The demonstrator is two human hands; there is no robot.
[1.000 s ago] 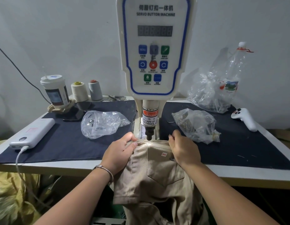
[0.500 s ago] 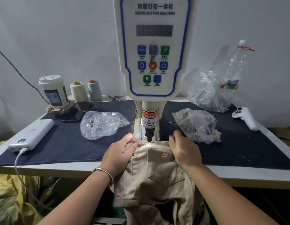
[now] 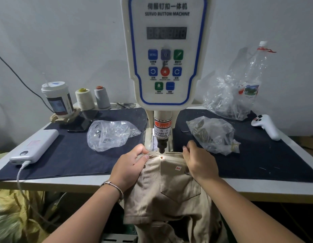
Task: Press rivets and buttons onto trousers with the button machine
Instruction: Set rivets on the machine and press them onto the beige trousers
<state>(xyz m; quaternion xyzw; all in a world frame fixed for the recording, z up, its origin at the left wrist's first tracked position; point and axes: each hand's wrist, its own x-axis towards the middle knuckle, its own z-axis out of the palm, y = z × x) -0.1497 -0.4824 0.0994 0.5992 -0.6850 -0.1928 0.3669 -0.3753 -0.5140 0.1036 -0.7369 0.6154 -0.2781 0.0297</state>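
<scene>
My left hand (image 3: 130, 165) and right hand (image 3: 198, 163) grip trousers (image 3: 171, 186) at table front edge; fingers near punch (image 3: 161, 146), pinch risk.

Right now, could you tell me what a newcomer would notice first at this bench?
The tall white button machine dominates the centre, its punch poised just above a red spot on the beige trousers. The left hand and right hand pinch the waistband on either side of it. Clear bags of metal parts lie on the dark mat.
</scene>
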